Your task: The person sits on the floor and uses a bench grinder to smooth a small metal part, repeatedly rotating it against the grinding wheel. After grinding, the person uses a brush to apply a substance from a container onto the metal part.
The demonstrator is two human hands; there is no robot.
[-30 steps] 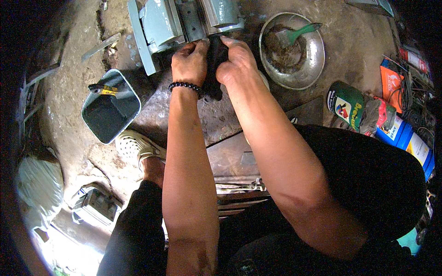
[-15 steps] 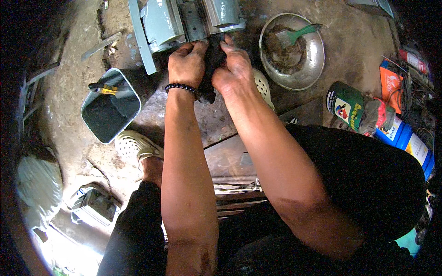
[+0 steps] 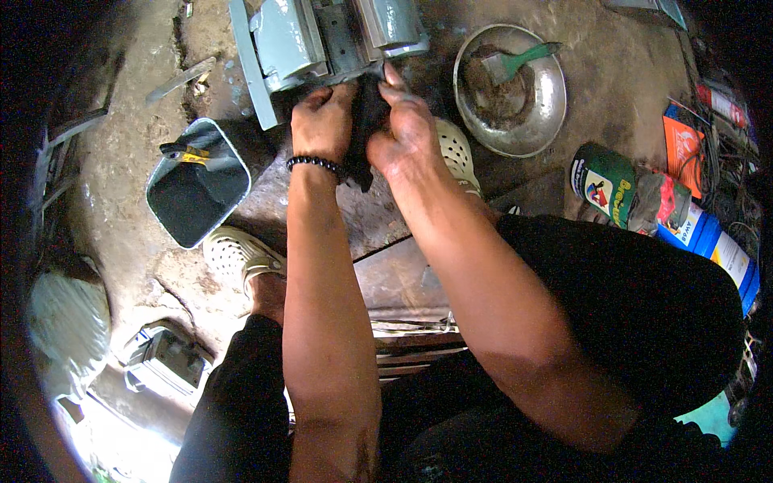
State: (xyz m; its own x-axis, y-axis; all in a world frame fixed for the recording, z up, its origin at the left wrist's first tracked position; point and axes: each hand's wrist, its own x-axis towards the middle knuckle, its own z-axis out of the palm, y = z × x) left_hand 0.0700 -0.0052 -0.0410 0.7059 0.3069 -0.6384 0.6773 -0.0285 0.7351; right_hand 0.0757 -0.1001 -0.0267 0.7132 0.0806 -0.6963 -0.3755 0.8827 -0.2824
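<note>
A light-blue painted metal part (image 3: 282,44) with rounded sides and a channel down its middle stands at the top of the view. At its near edge, a dark cloth (image 3: 370,113) hangs bunched between my two hands. My left hand (image 3: 322,125), below a black bead bracelet, is closed on the cloth's left side, its fingertips hidden under the part's edge. My right hand (image 3: 409,129) grips the cloth from the right, its index finger reaching up to the metal part. Dark smudges mark the right fingers.
Left of my arms stands a square container (image 3: 197,189) of dark contents, a brush across its rim. A metal bowl (image 3: 555,121) with a green-handled brush (image 3: 515,63) lies at right. Beyond are a green can (image 3: 600,185), a blue container (image 3: 717,245) and an orange packet (image 3: 683,153).
Both hands have shifted slightly, the left one a little down and nearer me. More of the dark cloth shows between them, and the right index finger now points further up.
</note>
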